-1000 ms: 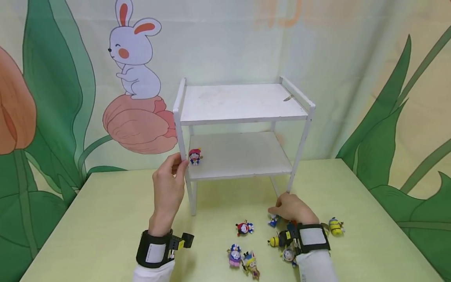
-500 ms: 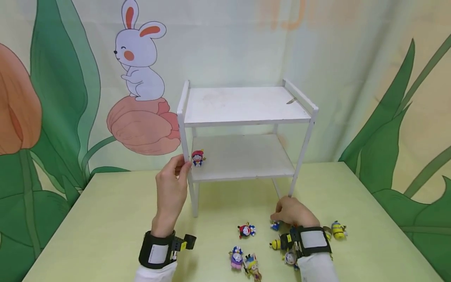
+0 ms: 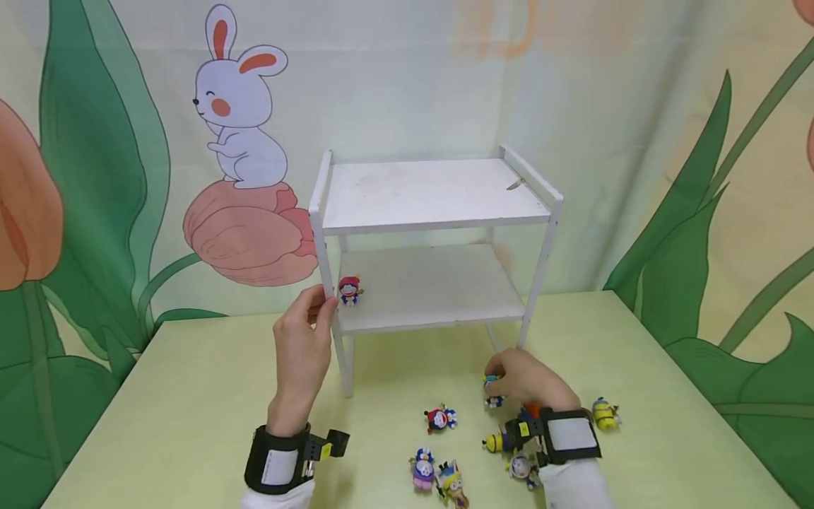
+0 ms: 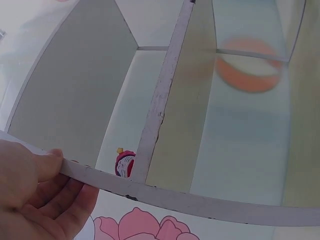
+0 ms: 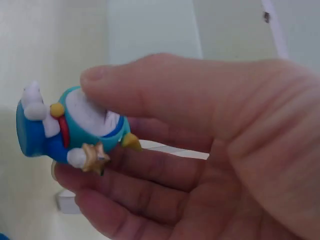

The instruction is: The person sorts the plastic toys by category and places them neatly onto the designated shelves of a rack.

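Note:
My left hand (image 3: 304, 346) holds the left front post (image 3: 322, 261) of a small white two-tier shelf (image 3: 432, 191), thumb on one side and fingers on the other, as the left wrist view shows. On the lower tier, just right of that post, stands a figurine in a red hat (image 3: 350, 290). My right hand (image 3: 531, 378) pinches a blue cartoon figurine (image 5: 75, 120) by its teal-hatted head, between thumb and fingers. This figurine has a white face, a red collar with a yellow bell, and a gold star; the thumb hides part of the face.
Several figurines lie on the pale yellow table: a red-and-black one (image 3: 440, 418), a purple one (image 3: 422, 469), a yellow one with horns (image 3: 452, 483), and a yellow one (image 3: 605, 413) at right. Others lie partly under the right wrist. A printed cloth (image 3: 407, 85) hangs behind.
The blue figurine in my right hand has turned and come up slightly, so its teal hat now shows in the head view. My left hand stays on the post.

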`<act>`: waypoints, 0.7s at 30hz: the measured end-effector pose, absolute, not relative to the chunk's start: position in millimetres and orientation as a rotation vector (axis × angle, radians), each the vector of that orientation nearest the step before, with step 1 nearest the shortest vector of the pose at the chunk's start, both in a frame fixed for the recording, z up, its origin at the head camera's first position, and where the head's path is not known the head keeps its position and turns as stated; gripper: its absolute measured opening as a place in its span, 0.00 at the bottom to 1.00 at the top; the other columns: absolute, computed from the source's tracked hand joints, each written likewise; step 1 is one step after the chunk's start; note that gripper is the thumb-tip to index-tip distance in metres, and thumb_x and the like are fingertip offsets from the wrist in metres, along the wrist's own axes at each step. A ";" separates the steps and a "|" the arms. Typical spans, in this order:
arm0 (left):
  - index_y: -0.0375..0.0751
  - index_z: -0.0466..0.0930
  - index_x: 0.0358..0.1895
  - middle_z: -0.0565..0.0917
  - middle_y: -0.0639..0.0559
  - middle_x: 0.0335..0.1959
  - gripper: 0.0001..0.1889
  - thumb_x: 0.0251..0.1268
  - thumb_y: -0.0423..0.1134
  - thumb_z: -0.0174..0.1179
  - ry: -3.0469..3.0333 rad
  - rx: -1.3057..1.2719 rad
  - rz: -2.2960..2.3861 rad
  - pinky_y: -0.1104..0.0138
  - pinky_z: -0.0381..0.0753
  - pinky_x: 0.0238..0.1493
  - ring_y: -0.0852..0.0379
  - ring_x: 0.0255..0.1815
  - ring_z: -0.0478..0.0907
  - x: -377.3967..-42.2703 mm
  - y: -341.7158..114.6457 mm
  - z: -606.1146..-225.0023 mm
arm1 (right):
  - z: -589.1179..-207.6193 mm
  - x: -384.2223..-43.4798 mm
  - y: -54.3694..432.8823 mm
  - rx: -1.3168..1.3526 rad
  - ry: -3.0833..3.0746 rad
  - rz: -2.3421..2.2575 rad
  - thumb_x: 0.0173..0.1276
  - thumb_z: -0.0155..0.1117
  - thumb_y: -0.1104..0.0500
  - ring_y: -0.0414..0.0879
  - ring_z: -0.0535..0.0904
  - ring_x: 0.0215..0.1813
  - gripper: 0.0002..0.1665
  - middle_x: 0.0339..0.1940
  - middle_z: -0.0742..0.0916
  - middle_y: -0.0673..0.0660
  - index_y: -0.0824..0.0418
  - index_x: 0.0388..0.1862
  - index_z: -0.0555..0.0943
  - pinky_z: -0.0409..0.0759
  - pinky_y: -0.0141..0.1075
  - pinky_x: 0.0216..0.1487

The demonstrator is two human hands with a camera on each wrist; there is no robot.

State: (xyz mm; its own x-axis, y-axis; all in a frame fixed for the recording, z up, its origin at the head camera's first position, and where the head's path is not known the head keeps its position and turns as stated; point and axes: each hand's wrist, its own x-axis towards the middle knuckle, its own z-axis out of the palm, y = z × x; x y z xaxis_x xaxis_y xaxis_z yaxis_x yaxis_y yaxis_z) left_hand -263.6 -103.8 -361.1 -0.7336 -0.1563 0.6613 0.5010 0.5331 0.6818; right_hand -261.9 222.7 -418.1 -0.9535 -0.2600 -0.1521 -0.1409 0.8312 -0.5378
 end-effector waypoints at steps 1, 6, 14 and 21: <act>0.29 0.80 0.52 0.85 0.41 0.41 0.13 0.67 0.31 0.61 -2.082 -0.277 -1.220 0.66 0.79 0.39 0.51 0.36 0.79 -263.1 -104.4 -362.1 | -417.4 -261.5 222.4 -0.315 2.799 -0.788 0.62 0.71 0.60 0.46 0.79 0.40 0.14 0.41 0.85 0.55 0.64 0.46 0.83 0.81 0.45 0.43; 0.29 0.80 0.52 0.85 0.41 0.41 0.13 0.66 0.30 0.61 -2.086 -0.283 -1.206 0.67 0.79 0.39 0.50 0.36 0.80 -261.5 -107.3 -362.6 | -409.7 -256.7 220.7 -0.329 2.807 -0.832 0.63 0.71 0.60 0.46 0.78 0.39 0.14 0.41 0.85 0.53 0.61 0.47 0.83 0.80 0.43 0.42; 0.29 0.79 0.51 0.84 0.41 0.40 0.13 0.67 0.31 0.61 -2.076 -0.323 -1.218 0.64 0.80 0.39 0.51 0.35 0.79 -264.0 -104.3 -359.6 | -386.7 -246.5 227.7 -0.322 2.815 -0.935 0.65 0.68 0.63 0.46 0.78 0.36 0.11 0.35 0.83 0.52 0.60 0.47 0.81 0.78 0.38 0.32; 0.29 0.80 0.51 0.84 0.41 0.40 0.13 0.66 0.30 0.62 -2.071 -0.293 -1.224 0.63 0.80 0.40 0.51 0.36 0.79 -260.8 -103.7 -361.6 | -372.6 -241.0 232.5 -0.438 2.819 -1.011 0.67 0.67 0.61 0.44 0.80 0.38 0.12 0.37 0.84 0.50 0.61 0.49 0.81 0.80 0.37 0.36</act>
State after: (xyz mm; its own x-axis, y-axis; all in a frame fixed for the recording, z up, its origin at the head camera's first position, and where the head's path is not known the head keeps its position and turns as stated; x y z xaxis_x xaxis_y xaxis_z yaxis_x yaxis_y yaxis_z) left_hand -260.8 -103.7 -361.6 -0.7275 -0.1512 0.6692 0.5133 0.5273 0.6772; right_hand -241.0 232.5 -372.6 -0.9516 -0.3071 -0.0103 -0.2305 0.7356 -0.6370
